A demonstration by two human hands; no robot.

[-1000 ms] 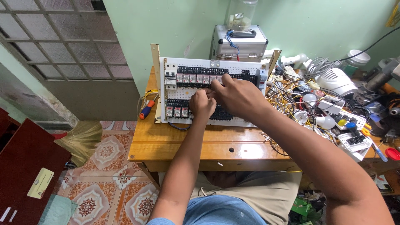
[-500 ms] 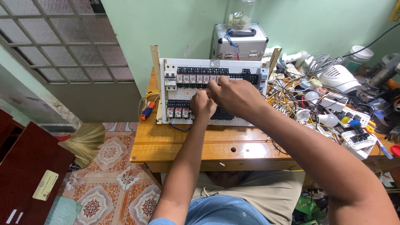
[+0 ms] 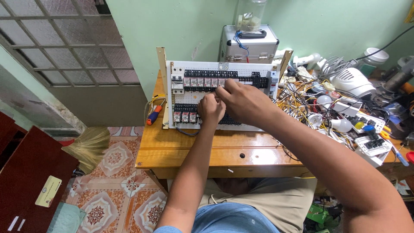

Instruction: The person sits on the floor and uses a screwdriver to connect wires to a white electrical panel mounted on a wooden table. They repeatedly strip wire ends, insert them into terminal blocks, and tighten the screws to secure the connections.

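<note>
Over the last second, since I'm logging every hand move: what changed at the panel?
Hardly anything. Both the left hand and right hand stay pressed together at the middle of the white relay panel; nothing picked up or released. The screwdriver lies unmoved.

Behind on wooden tabletop [image 3: 207,151]: silver metal case [image 3: 249,45] topped by clear jar [image 3: 251,15]. At right, tangled wires [image 3: 302,97] and white switch parts [image 3: 371,144]. At left, orange-handled screwdriver [image 3: 153,114]; broom [image 3: 88,146] on patterned tile floor [image 3: 116,190].
</note>
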